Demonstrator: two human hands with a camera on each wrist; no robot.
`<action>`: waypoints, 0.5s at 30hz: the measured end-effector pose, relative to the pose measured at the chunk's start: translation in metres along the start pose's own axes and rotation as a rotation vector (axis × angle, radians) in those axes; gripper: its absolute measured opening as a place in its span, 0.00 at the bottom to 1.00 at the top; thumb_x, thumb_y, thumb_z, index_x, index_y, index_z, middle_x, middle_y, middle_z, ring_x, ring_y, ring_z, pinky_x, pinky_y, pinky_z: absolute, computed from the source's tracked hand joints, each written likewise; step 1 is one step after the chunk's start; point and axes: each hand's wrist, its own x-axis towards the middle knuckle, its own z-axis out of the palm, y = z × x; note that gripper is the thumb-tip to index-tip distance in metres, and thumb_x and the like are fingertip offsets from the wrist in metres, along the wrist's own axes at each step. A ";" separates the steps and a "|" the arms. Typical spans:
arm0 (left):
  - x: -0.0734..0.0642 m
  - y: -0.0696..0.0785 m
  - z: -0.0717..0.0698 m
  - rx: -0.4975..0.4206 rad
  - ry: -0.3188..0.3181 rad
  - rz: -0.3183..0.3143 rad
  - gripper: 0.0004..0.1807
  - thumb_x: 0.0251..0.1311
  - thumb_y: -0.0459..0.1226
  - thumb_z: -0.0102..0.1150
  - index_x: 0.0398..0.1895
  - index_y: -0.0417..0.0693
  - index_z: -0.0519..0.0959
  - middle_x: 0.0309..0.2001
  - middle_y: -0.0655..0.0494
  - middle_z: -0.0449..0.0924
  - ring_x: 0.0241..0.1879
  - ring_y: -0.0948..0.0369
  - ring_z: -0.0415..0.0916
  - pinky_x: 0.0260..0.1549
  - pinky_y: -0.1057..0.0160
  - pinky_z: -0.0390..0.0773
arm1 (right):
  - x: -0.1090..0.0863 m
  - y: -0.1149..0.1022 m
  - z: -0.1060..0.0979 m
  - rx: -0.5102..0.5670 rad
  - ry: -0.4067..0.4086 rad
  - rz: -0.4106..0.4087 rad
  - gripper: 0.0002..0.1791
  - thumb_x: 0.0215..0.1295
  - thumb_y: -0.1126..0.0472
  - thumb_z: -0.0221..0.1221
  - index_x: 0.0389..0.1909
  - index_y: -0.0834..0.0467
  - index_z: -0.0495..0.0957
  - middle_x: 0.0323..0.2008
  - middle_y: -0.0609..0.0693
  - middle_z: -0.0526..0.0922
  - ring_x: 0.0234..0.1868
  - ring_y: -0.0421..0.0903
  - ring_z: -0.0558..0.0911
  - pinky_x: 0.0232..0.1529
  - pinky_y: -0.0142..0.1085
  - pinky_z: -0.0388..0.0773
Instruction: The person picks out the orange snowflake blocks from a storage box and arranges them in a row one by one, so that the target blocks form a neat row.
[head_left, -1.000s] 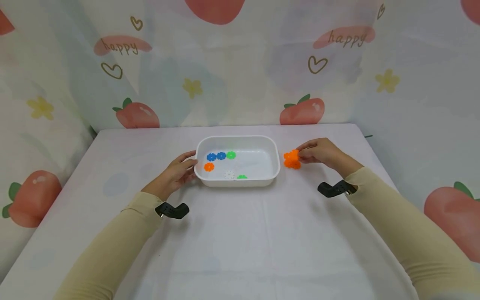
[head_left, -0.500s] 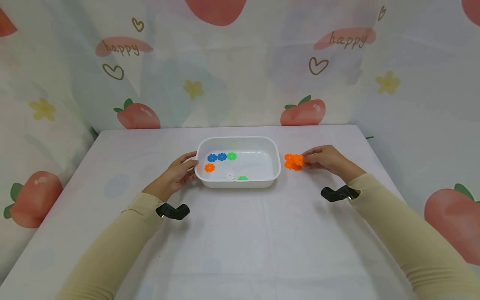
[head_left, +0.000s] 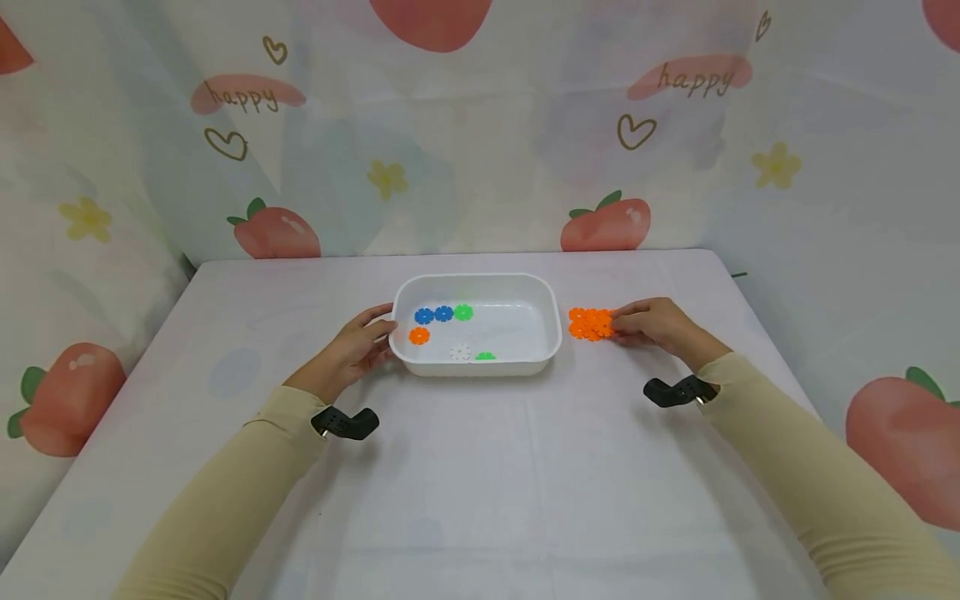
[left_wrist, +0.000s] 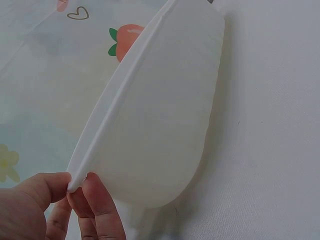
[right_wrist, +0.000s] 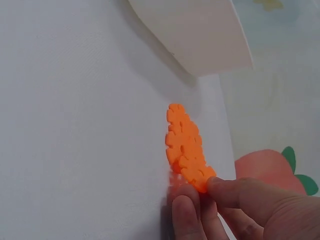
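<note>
My left hand (head_left: 348,348) pinches the left rim of a white plastic basin (head_left: 472,368); in the left wrist view thumb and fingertips grip the rim corner. Right of the basin, several orange snowflake-shaped building discs (head_left: 583,325) form a close cluster on the table. At the cluster's right side, my right hand (head_left: 663,327) pinches one orange snowflake disc (right_wrist: 196,171) between thumb and fingers. That disc is tilted and overlaps the others in the right wrist view. Its edge under the fingertips is hidden.
Inside the basin lie two blue discs (head_left: 434,314), a green disc (head_left: 463,312), an orange disc (head_left: 419,335), a whitish disc (head_left: 460,352) and a partly hidden green disc (head_left: 486,356). A white cloth covers the table (head_left: 465,475). A printed curtain (head_left: 472,150) hangs behind.
My right hand has shifted right and slightly toward me, bringing its orange disc from the cluster's upper part to its right side. The left hand and basin stay in place.
</note>
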 end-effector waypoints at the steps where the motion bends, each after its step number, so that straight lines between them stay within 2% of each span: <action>1: 0.000 0.000 0.000 -0.002 0.001 0.000 0.27 0.73 0.39 0.51 0.73 0.62 0.63 0.68 0.48 0.66 0.45 0.59 0.71 0.31 0.75 0.79 | 0.000 0.001 0.000 0.009 0.001 -0.004 0.27 0.71 0.61 0.57 0.65 0.72 0.67 0.47 0.58 0.81 0.34 0.38 0.83 0.43 0.29 0.82; 3: -0.001 0.000 0.000 -0.001 0.002 0.000 0.27 0.73 0.40 0.51 0.73 0.62 0.63 0.68 0.48 0.66 0.45 0.59 0.71 0.32 0.75 0.79 | 0.000 0.002 0.001 0.019 0.008 -0.006 0.26 0.71 0.62 0.57 0.64 0.73 0.67 0.41 0.54 0.83 0.33 0.38 0.83 0.42 0.29 0.82; 5: -0.001 0.001 0.000 0.002 0.004 -0.001 0.27 0.73 0.40 0.51 0.73 0.63 0.63 0.68 0.49 0.66 0.45 0.59 0.71 0.32 0.75 0.79 | 0.001 0.003 0.001 0.019 0.015 -0.006 0.26 0.71 0.62 0.57 0.63 0.73 0.68 0.39 0.53 0.84 0.33 0.38 0.84 0.43 0.30 0.82; 11: -0.001 0.001 0.001 0.009 0.010 -0.007 0.27 0.73 0.40 0.51 0.72 0.64 0.64 0.67 0.50 0.67 0.44 0.59 0.72 0.32 0.74 0.79 | 0.001 0.005 0.002 -0.018 0.028 -0.007 0.26 0.70 0.61 0.58 0.63 0.73 0.69 0.51 0.63 0.80 0.33 0.38 0.84 0.43 0.30 0.82; 15: 0.000 0.001 0.001 0.008 0.012 -0.011 0.27 0.72 0.41 0.52 0.72 0.65 0.64 0.67 0.50 0.67 0.45 0.59 0.72 0.33 0.74 0.80 | 0.001 0.006 0.001 -0.037 0.033 0.004 0.27 0.70 0.60 0.59 0.63 0.73 0.68 0.52 0.64 0.80 0.33 0.38 0.84 0.43 0.30 0.82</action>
